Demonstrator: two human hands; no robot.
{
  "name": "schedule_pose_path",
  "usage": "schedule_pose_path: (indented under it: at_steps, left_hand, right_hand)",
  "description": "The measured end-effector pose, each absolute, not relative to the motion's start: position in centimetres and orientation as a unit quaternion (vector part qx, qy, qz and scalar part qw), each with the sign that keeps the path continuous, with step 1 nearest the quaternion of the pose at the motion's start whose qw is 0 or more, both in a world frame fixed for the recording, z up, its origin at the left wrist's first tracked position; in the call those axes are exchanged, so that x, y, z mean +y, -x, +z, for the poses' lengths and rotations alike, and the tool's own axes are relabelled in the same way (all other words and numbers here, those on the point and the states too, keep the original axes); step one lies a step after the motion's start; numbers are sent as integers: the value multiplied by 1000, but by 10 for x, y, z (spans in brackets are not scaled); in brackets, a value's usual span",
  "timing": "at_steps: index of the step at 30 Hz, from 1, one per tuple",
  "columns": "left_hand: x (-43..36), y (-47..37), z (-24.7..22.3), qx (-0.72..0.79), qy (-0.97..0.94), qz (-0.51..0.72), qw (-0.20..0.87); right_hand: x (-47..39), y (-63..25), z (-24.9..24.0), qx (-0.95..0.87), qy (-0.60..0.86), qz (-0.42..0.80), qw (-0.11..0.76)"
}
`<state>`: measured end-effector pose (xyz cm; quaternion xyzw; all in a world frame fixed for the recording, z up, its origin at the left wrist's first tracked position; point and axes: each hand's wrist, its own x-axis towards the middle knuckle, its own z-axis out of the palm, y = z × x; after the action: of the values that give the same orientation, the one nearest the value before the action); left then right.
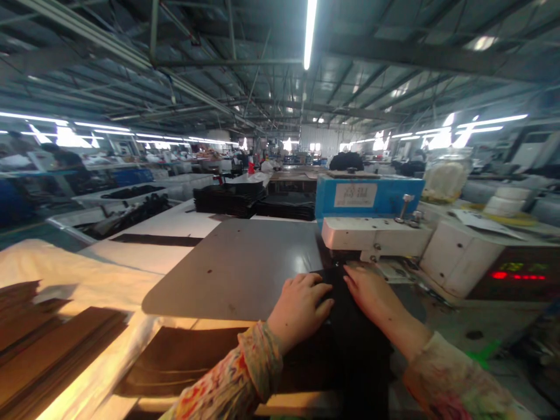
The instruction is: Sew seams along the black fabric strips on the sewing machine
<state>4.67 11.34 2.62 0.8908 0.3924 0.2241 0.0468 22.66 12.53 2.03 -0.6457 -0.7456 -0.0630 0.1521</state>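
Far left: stack of dark fabric pieces point(52, 350) on the tabletop point(65, 271), more dark panels near centre. Grey machine plate point(236, 268) spreads in the middle.

Left hand point(301, 309) lies flat, fingers spread, palm down on a black fabric strip point(350, 338), not gripping, just pressing. Right hand point(371, 294) likewise open & flat on the same strip, fingertips close to the sewing machine head point(376, 236).

Step, as I judge it: feeding/aligning the strip under the machine head. Next move prob. needs both hands to keep it flat & edges straight, fingers kept off the needle area.

Strip's long axis runs near-to-far, far end pointing at the machine head, near end hanging toward the person. Red display point(518, 274) glows at right.
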Motion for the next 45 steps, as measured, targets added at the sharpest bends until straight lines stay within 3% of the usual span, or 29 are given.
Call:
schedule_pose_path:
  at_steps: [6, 15, 30, 45]
  left_hand:
    - [115, -47, 27, 391, -892, 225, 40]
    - [114, -47, 27, 396, -891, 219, 32]
    - [123, -46, 28, 393, -894, 214, 31]
    - [129, -47, 25, 402, -888, 221, 19]
  right_hand:
    - [125, -221, 25, -752, 647, -96, 85]
    - [133, -234, 12, -759, 615, -74, 202]
    - [142, -228, 31, -784, 610, -70, 95]
    - [142, -225, 23, -769, 611, -104, 156]
